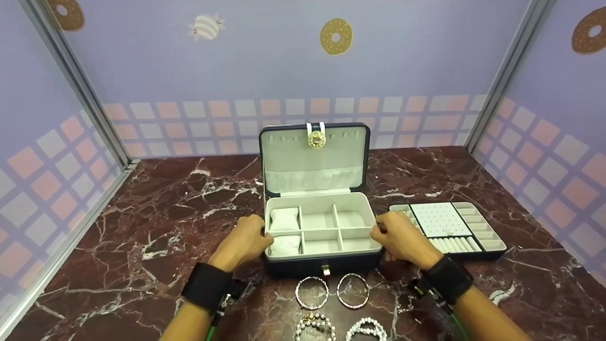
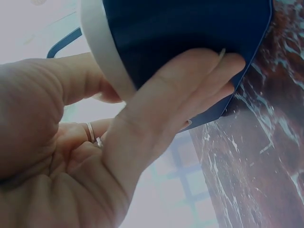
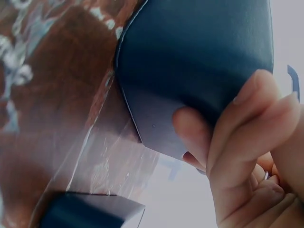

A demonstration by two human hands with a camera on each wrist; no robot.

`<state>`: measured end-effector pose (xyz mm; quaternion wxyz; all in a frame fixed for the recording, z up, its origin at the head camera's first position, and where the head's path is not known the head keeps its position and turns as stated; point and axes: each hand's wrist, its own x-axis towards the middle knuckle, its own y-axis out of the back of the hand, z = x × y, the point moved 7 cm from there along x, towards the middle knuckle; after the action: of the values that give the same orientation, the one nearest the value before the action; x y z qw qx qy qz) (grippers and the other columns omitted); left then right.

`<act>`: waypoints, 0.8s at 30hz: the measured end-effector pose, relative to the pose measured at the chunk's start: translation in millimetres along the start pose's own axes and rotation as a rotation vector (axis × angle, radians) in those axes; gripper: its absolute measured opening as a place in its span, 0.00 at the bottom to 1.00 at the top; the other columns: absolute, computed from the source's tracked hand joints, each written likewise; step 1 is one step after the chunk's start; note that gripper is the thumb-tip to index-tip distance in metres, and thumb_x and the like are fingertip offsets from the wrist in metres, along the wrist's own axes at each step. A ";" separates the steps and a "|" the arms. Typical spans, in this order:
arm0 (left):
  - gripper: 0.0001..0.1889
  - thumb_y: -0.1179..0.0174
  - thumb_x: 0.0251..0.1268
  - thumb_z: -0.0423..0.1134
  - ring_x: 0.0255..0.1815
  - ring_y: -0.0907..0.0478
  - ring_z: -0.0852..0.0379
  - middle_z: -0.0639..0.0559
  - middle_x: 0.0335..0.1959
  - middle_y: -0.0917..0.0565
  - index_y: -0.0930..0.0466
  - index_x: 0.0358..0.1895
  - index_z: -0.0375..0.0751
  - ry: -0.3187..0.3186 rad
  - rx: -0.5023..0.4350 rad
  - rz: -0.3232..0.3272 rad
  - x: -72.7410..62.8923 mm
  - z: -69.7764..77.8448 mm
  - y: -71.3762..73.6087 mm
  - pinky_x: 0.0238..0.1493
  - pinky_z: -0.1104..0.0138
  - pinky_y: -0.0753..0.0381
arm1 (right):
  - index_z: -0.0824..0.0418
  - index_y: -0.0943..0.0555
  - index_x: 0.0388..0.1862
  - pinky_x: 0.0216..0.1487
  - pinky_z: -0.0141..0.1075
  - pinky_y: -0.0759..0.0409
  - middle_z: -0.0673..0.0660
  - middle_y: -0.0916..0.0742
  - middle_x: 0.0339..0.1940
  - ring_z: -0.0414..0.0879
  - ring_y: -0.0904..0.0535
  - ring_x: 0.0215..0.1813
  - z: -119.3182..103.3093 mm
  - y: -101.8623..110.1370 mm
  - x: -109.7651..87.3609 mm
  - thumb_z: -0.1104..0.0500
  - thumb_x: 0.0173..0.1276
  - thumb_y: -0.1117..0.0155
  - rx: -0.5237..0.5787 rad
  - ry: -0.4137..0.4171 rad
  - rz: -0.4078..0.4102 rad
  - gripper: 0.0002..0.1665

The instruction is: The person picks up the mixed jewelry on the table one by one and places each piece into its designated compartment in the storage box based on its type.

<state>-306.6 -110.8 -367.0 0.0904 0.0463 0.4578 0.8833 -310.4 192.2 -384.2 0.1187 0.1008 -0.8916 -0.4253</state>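
A dark blue jewelry box (image 1: 324, 263) stands with its lid (image 1: 315, 158) raised, its cream inside split into several compartments. Two white cushions (image 1: 285, 219) fill the left compartments; the others hold nothing. My left hand (image 1: 246, 240) grips the box's left wall, thumb at the rim and fingers (image 2: 185, 80) against the outer side. On the opposite side, my right hand (image 1: 405, 237) holds the right wall, with fingertips (image 3: 190, 130) on the dark side panel in the right wrist view. The box sits on the marbled table.
Right of the box lies a divided jewelry tray (image 1: 440, 220) with a dotted lid. In front are two bangles (image 1: 311, 293), a pearl bracelet (image 1: 316, 322), white beaded bracelets (image 1: 367, 327) and a thin chain (image 1: 405, 308). Patterned walls (image 1: 265, 71) enclose the table (image 1: 156, 227).
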 end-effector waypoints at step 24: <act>0.13 0.45 0.55 0.31 0.17 0.36 0.60 0.56 0.16 0.34 0.36 0.17 0.46 0.032 0.027 0.032 -13.6 -28.5 23.2 0.20 0.70 0.37 | 0.53 0.32 0.11 0.10 0.32 0.26 0.48 0.23 0.07 0.35 0.26 0.07 -31.5 -18.2 17.5 0.69 0.59 0.46 -0.055 0.089 0.076 0.20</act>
<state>-300.7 -149.4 -364.5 0.0684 0.0405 0.4703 0.8789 -316.3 152.9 -377.0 0.1772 0.0825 -0.8766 -0.4397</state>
